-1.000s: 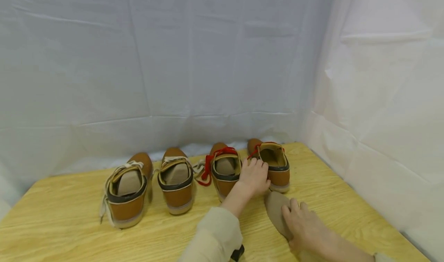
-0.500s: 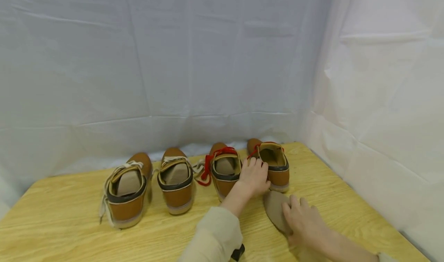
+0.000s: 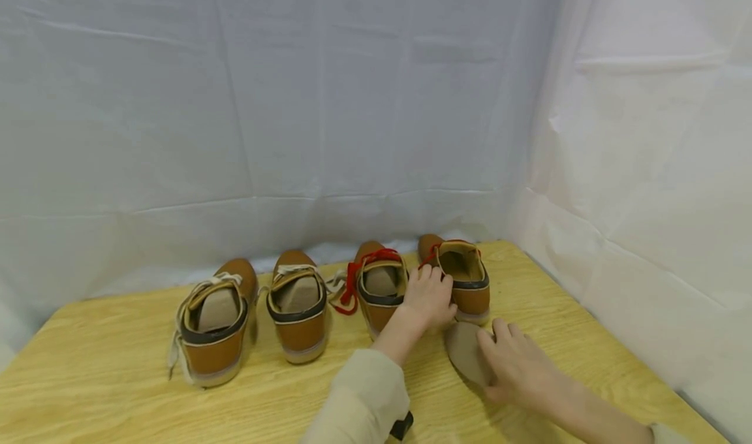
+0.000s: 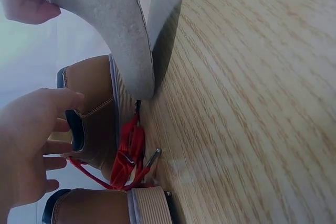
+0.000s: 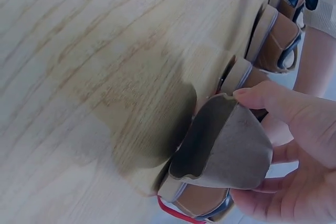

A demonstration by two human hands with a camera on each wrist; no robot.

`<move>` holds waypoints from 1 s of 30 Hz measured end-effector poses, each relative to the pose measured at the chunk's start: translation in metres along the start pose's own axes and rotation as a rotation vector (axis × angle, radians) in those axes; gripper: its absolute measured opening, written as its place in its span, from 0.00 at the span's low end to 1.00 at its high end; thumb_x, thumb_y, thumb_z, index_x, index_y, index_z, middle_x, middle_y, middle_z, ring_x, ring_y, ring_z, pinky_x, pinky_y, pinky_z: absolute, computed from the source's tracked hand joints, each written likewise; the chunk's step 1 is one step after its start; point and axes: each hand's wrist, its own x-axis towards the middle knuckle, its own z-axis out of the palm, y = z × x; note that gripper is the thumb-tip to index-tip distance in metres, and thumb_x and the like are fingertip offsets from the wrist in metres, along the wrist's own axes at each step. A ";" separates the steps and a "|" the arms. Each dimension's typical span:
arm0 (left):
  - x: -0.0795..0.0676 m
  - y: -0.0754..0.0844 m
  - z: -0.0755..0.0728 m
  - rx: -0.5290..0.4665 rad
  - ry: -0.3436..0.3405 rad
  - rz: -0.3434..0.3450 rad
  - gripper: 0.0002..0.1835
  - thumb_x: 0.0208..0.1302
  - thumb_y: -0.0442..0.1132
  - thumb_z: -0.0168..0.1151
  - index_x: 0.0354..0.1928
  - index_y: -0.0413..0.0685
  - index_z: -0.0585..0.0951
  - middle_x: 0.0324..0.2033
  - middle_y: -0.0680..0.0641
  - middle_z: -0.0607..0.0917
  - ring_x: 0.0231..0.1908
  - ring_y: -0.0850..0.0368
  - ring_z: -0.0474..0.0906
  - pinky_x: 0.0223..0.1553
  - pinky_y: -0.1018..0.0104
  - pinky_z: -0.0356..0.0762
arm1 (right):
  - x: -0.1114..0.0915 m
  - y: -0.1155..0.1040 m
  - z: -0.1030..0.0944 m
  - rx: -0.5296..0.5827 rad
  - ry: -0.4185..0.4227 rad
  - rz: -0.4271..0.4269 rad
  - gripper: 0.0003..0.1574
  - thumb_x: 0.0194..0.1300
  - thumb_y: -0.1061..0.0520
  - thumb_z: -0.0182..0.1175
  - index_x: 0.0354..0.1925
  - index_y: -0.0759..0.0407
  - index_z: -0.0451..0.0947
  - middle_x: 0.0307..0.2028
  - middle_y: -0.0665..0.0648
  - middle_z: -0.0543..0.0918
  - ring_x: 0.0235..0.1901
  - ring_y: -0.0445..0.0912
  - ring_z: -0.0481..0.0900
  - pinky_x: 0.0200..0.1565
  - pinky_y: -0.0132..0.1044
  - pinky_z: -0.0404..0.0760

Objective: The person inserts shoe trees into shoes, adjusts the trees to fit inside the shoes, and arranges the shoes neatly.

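At the right end of the row stands a brown shoe (image 3: 472,298) with red laces and a hollow opening. My left hand (image 3: 427,300) grips its collar on the left side, thumb outside and fingers toward the opening in the left wrist view. A grey-beige shoe insert (image 3: 467,354) sits just in front of this shoe's heel. My right hand (image 3: 519,369) pinches it between thumb and fingers. In the right wrist view the insert (image 5: 241,150) shows as a bent, hollow-backed shell, tilted, with its shadow on the wood. Its front end lies close to the tabletop.
Left of my left hand stands another red-laced shoe (image 3: 376,317), with an insert inside. Farther left are two brown shoes with cream laces, one in the middle (image 3: 299,333) and one outermost (image 3: 214,359). White sheeting (image 3: 376,104) hangs behind the wooden table (image 3: 117,365).
My right hand has shifted slightly up and forward, tilting the insert's near end up, its front end closer to the shoe's heel. My left hand stays on the collar.
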 end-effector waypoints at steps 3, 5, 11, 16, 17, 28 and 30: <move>0.000 0.000 -0.001 -0.002 -0.002 -0.001 0.25 0.65 0.56 0.51 0.60 0.54 0.71 0.55 0.48 0.71 0.59 0.51 0.61 0.60 0.51 0.55 | 0.001 0.000 -0.002 -0.053 -0.007 -0.008 0.38 0.33 0.45 0.76 0.35 0.61 0.66 0.28 0.57 0.62 0.26 0.51 0.65 0.24 0.42 0.65; 0.001 0.000 -0.002 0.000 -0.006 -0.003 0.25 0.65 0.56 0.51 0.60 0.54 0.71 0.55 0.48 0.71 0.59 0.51 0.61 0.60 0.51 0.55 | 0.001 0.001 -0.003 -0.105 0.000 -0.021 0.38 0.33 0.41 0.74 0.33 0.60 0.66 0.27 0.56 0.62 0.25 0.50 0.65 0.24 0.42 0.64; 0.001 -0.001 -0.003 0.008 -0.012 -0.003 0.25 0.65 0.57 0.51 0.60 0.55 0.71 0.55 0.48 0.71 0.59 0.51 0.60 0.60 0.51 0.55 | 0.001 0.003 -0.006 -0.208 0.045 -0.075 0.37 0.32 0.36 0.72 0.32 0.56 0.67 0.26 0.54 0.63 0.25 0.49 0.63 0.25 0.41 0.62; 0.000 0.000 -0.004 0.015 -0.005 0.001 0.25 0.65 0.57 0.51 0.60 0.55 0.71 0.54 0.48 0.71 0.58 0.50 0.61 0.60 0.51 0.55 | -0.001 0.006 -0.009 -0.209 0.084 -0.085 0.35 0.32 0.35 0.71 0.32 0.53 0.69 0.27 0.54 0.64 0.28 0.50 0.65 0.28 0.44 0.64; -0.001 0.000 -0.003 0.016 -0.004 0.000 0.25 0.64 0.57 0.52 0.59 0.55 0.71 0.54 0.48 0.71 0.58 0.50 0.61 0.59 0.51 0.55 | -0.002 0.006 -0.009 -0.205 0.093 -0.085 0.35 0.32 0.35 0.71 0.32 0.52 0.69 0.27 0.54 0.65 0.28 0.50 0.65 0.28 0.45 0.65; 0.001 0.000 -0.004 0.023 -0.002 0.000 0.24 0.64 0.57 0.52 0.58 0.54 0.73 0.53 0.48 0.72 0.59 0.50 0.61 0.60 0.52 0.54 | 0.001 0.017 -0.021 -0.069 0.093 -0.076 0.34 0.35 0.41 0.73 0.39 0.54 0.72 0.28 0.54 0.64 0.26 0.46 0.63 0.26 0.38 0.66; 0.002 0.000 -0.005 0.027 -0.004 0.001 0.24 0.64 0.57 0.51 0.58 0.54 0.73 0.54 0.48 0.72 0.59 0.50 0.61 0.60 0.52 0.54 | 0.001 0.019 -0.022 -0.056 0.116 -0.087 0.34 0.35 0.42 0.74 0.38 0.55 0.72 0.27 0.54 0.64 0.25 0.46 0.63 0.24 0.36 0.65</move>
